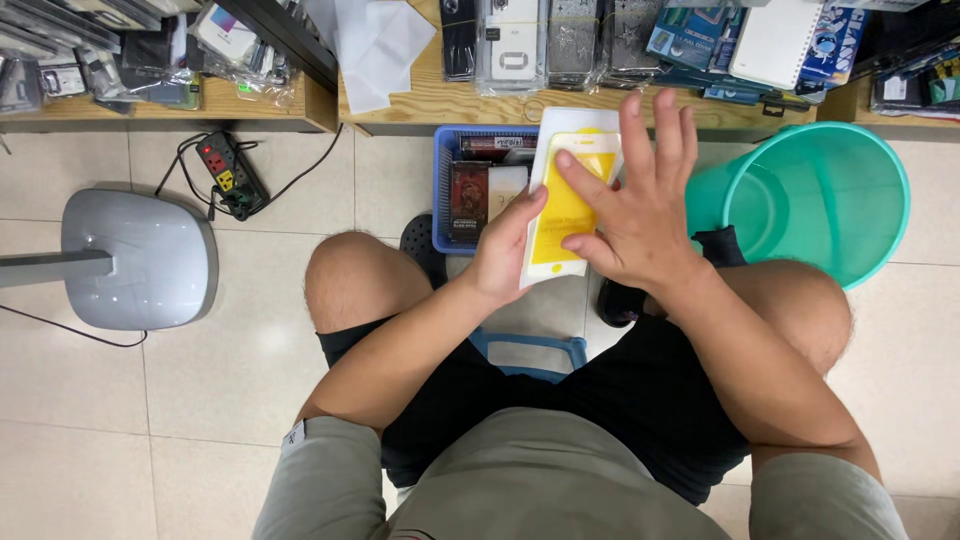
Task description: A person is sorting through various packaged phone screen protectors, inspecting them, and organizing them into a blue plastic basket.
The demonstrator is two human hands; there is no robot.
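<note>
Tiles, pale and glossy, cover the floor (250,340) of this cramped shop corner, and the person sits low over them with bare knees apart. Between the knees, the left hand (505,250) holds a white and yellow flat packet (562,205) by its left edge, thumb on the front, the grip closed on it. The right hand (640,205) lies flat over the packet's right half with fingers spread, pressing rather than grasping.

Just behind the packet a blue plastic basket (441,190) stands on the floor, holding dark and pale boxes. To the right stands a teal bucket (880,200), its rim near the right knee. Along the top runs a low wooden shelf (430,105) crowded with phone cases in clear wrappers, boxes and a sheet of white paper (375,45). At the left a grey fan base (140,255) rests on the tiles, with a black power strip (228,172) and its cable beside it.
</note>
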